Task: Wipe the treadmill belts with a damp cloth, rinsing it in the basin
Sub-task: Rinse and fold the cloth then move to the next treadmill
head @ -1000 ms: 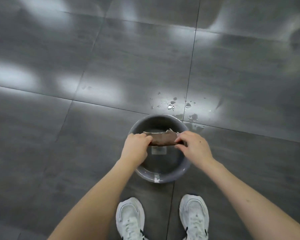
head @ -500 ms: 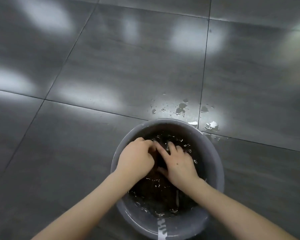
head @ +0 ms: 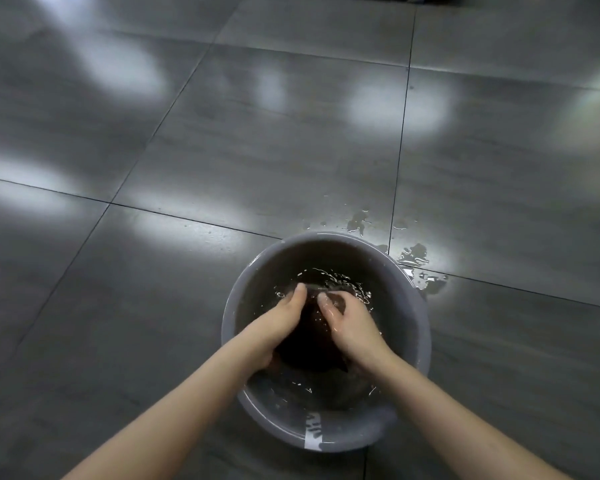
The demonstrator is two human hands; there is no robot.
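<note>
The dark cloth [head: 309,344] sits under the water in the grey basin [head: 420,327], bunched between both hands. The left hand [head: 278,323] curls its fingers round one side and the right hand [head: 352,329] clutches the other. Water ripples around the knuckles. The basin stands on the grey tiled floor [head: 257,150], with a white label [head: 313,432] on its near rim. Splashed puddles [head: 413,255] lie just past its far edge.

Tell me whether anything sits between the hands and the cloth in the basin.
Nothing visible does. The left hand and right hand are both inside the basin, gripping the dark cloth in the water between them.
</note>
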